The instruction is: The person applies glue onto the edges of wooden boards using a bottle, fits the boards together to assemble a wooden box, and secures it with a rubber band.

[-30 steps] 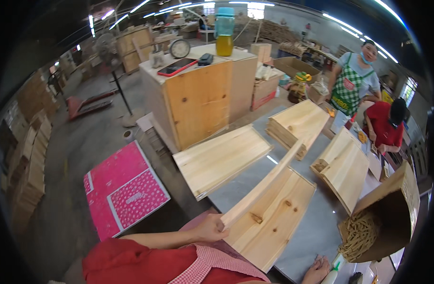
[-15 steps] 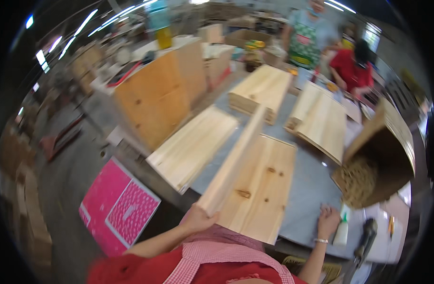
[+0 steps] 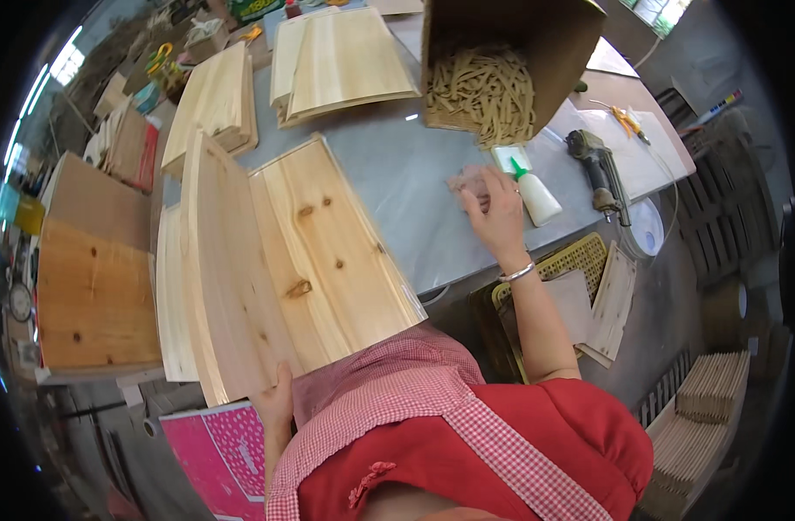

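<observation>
My left hand (image 3: 276, 398) grips the near end of a pale wooden board (image 3: 228, 269) that stands on its long edge. The board rises along the left side of a flat, knotty wooden panel (image 3: 341, 269); I cannot tell whether the two are joined. Over on the right, my right hand (image 3: 498, 217) closes its fingers on a crumpled pinkish-brown piece (image 3: 469, 185) at the grey tabletop (image 3: 389, 195). A white squeeze bottle (image 3: 539, 200) with a green tip lies beside that hand.
A tilted cardboard box (image 3: 545, 35) holds tan strips (image 3: 484, 91). A dark hand-held power tool (image 3: 597, 169) lies at the right. More panels (image 3: 345, 65) and a wooden stack (image 3: 211, 104) stand behind. Below the table edge is a yellow basket (image 3: 593, 256).
The view has swung to the right. My right hand has reached farther onto the table and now has the pinkish-brown piece. My left hand keeps hold of the upright board.
</observation>
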Demonstrator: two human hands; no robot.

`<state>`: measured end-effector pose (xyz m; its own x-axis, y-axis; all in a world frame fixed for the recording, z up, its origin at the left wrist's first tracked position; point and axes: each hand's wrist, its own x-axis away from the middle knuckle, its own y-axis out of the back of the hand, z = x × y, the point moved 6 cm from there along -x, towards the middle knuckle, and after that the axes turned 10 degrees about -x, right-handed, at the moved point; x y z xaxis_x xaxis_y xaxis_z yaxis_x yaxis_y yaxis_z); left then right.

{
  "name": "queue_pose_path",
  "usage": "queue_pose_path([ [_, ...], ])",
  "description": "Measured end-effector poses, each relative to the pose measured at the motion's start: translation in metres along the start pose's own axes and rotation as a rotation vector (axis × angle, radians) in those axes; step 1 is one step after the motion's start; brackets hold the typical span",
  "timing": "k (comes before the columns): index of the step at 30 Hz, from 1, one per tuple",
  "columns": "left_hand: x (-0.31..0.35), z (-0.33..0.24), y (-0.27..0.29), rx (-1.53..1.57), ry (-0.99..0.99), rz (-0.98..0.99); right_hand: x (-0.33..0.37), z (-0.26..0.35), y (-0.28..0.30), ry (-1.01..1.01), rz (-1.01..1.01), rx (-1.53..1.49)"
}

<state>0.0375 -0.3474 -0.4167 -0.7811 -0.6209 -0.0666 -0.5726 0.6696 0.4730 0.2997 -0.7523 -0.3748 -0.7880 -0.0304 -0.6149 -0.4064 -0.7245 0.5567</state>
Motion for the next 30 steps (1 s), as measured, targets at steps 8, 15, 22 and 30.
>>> queue_pose_path([
  [8, 0.007, -0.002, 0.007, 0.040, 0.055, 0.029, 0.005, -0.017, 0.040, -0.027, -0.055, 0.056],
  [15, 0.013, 0.015, 0.009, 0.048, 0.159, 0.108, 0.009, 0.020, 0.022, -0.090, 0.002, -0.232],
  [22, 0.002, -0.008, 0.001, 0.004, 0.171, -0.023, 0.130, -0.069, 0.146, -0.305, -0.585, 0.125],
  [30, -0.005, 0.007, -0.003, -0.026, 0.055, 0.048, 0.308, -0.134, 0.111, -0.938, 0.418, 0.764],
])
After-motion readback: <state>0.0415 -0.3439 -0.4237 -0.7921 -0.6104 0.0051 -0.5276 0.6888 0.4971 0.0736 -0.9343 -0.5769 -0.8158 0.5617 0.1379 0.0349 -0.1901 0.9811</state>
